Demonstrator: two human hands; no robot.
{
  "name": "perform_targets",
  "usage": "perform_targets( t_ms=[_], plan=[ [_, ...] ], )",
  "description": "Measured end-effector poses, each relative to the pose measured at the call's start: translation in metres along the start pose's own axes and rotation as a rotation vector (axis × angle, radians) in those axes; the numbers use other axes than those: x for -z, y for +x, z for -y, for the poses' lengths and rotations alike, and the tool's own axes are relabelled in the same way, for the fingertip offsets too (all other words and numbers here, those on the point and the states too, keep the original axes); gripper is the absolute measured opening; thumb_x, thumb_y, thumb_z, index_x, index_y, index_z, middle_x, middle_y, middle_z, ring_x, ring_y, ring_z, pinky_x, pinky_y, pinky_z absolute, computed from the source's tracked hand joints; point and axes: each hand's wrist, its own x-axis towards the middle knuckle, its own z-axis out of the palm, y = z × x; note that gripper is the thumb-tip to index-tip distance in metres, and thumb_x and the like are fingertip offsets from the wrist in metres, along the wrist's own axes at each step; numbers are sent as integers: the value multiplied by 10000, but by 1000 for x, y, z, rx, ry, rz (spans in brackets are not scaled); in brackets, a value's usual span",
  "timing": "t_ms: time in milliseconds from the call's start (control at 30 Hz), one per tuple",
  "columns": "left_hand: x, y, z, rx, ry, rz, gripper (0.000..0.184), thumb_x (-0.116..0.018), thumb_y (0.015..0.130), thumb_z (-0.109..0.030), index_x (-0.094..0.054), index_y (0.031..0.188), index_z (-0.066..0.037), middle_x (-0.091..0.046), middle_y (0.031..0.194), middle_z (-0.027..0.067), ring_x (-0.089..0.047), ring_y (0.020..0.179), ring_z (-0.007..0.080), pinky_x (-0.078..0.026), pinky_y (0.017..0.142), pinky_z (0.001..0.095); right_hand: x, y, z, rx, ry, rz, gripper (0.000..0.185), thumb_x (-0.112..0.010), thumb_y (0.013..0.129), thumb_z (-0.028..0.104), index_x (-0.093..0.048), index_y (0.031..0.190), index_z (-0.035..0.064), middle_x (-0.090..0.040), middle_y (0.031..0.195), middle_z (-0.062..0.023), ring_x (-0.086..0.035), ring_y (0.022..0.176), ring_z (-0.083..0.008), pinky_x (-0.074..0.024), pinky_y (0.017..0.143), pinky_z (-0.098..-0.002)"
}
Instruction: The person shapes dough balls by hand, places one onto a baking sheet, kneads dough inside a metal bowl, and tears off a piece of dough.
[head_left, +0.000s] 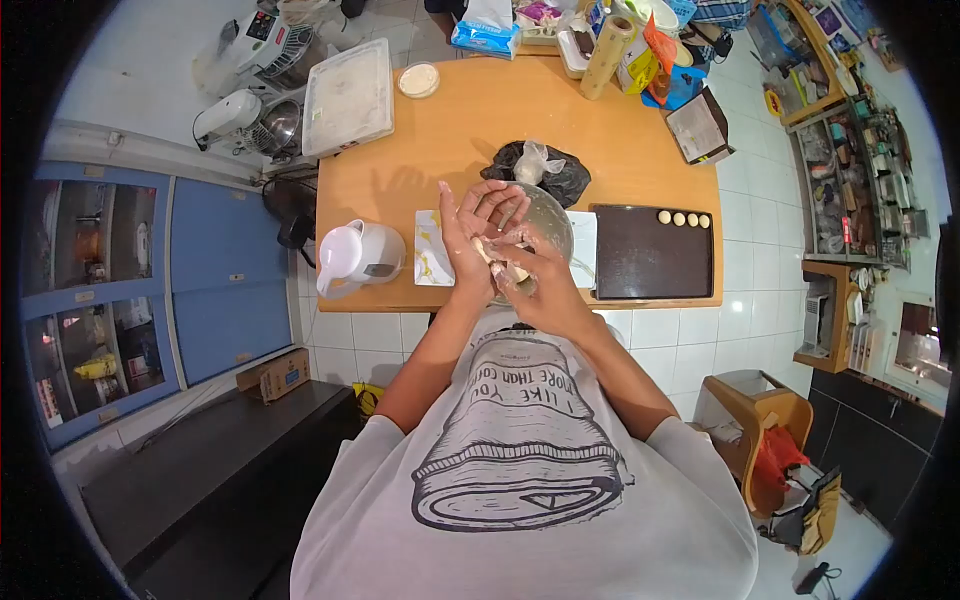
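My left hand [472, 228] is held palm up over a metal bowl [553, 222], its fingers spread. A pale piece of dough [482, 250] lies against its palm. The fingers of my right hand [540, 268] are bent around the dough and press it towards the left palm, hiding part of it. Pale dough residue coats the right fingertips. Behind the bowl sits a black plastic bag [570, 180] with a clear knotted bag [534, 163] on it. To the right, a dark baking tray [650, 255] carries several small round dough balls [679, 218] at its far right corner.
A white pitcher [365, 255] stands at the table's left edge. A large lidded container [350, 98] and a round tub [419, 80] are at the back left. A plastic wrap roll [607, 58] and packages crowd the back right, near an open box [700, 127].
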Motion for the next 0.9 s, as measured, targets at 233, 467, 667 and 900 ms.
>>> perform_targets(
  t_ms=[233, 467, 667, 900],
  plan=[
    [0, 7, -8, 68, -19, 12, 757, -462, 1036, -708, -589, 1201, 20, -630, 1224, 193, -630, 1190, 315, -477, 1180, 513, -2, 16, -5, 130, -83, 44, 256, -809, 883, 139, -782, 1092, -7, -530, 1342, -207, -460, 1310, -394, -350, 1134, -499],
    [13, 8, 5, 56, 94, 115, 754, -408, 1077, -645, -505, 1404, 27, -598, 1380, 213, -577, 1357, 354, -473, 1175, 532, -2, 5, -7, 162, -354, 30, 276, -794, 892, 262, -814, 1076, 58, -505, 1332, -210, -427, 1292, -465, -355, 1053, -602],
    [10, 10, -9, 93, -215, 258, 824, -378, 1076, -670, -386, 1573, -12, -457, 1590, 199, -447, 1485, 335, -330, 1274, 518, 4, 18, 8, 157, -248, -172, 463, -737, 945, 264, -680, 1396, 178, -505, 1346, -194, -445, 1276, -468, -370, 1013, -606],
    [-3, 11, -9, 71, -8, 153, 913, -350, 1054, -726, -422, 1529, 50, -506, 1519, 242, -475, 1457, 379, -351, 1262, 482, -2, 13, 15, 189, -632, -48, 505, -750, 912, 255, -682, 1409, 189, -473, 1467, -189, -407, 1327, -438, -314, 1113, -597]
  ],
)
